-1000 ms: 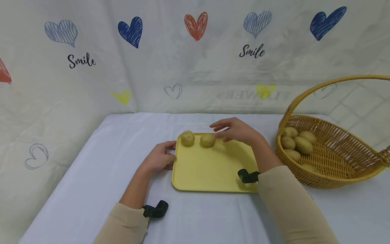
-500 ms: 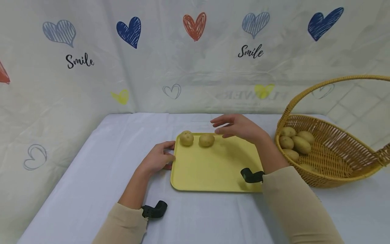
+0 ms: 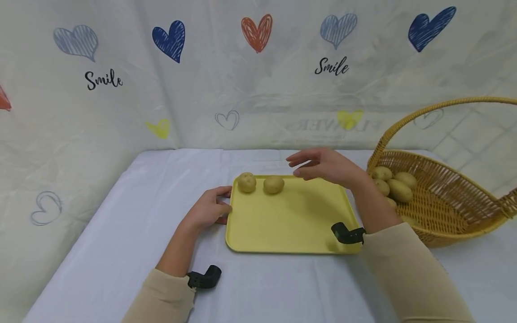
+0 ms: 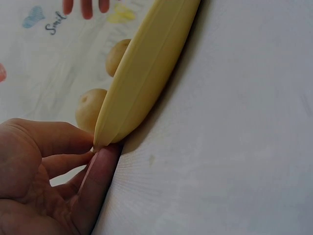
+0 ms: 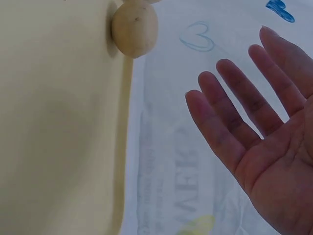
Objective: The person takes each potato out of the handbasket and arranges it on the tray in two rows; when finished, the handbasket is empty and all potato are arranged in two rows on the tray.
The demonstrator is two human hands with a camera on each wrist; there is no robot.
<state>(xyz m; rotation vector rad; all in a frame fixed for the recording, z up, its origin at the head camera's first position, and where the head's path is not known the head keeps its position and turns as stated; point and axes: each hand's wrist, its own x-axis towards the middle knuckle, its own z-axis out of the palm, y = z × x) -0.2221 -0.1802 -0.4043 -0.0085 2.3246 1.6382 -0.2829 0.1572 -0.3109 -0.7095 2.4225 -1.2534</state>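
A yellow rectangular tray [image 3: 282,224] lies on the white-covered table. Two potatoes rest along its far edge: one in the far left corner [image 3: 247,183], the other potato [image 3: 273,184] just to its right, with a small gap between them. My left hand [image 3: 208,208] pinches the tray's left rim; in the left wrist view, fingertips [image 4: 83,139] meet at the tray's edge. Above the far edge of the tray, right of the potatoes, hovers my right hand [image 3: 327,166]. Its fingers are extended and apart in the right wrist view, holding nothing.
To the right stands a wicker basket [image 3: 464,202] with a tall arched handle; several potatoes [image 3: 400,190] lie in its left end, partly behind my right forearm. A white sheet [image 3: 194,89] printed with hearts hangs behind the table.
My right hand has moved away from the second potato, up and to the right. The left hand stays at the tray's rim, and both potatoes on the tray stay in place.
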